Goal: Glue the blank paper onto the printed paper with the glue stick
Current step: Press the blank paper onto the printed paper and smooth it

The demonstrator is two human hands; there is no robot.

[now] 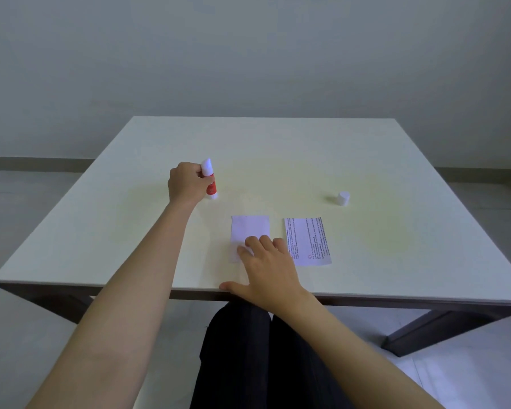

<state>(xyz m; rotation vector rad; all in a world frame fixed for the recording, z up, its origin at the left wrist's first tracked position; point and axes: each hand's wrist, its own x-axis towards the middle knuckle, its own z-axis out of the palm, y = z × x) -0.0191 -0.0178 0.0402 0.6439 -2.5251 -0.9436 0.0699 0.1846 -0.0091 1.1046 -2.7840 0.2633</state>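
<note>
A red and white glue stick (210,184) stands upright on the table's left middle, uncapped, with its white tip up. My left hand (186,183) is closed around its upper part. The blank paper (250,230) lies near the front edge. My right hand (266,267) rests flat on its near end, fingers spread, thumb at the table edge. The printed paper (307,242) lies just right of the blank one, text side up, apart from it.
The glue stick's white cap (343,198) stands alone at the right middle of the cream table (307,160). My dark trouser legs (257,358) show below the front edge. A dark table leg (425,332) angles down at the right.
</note>
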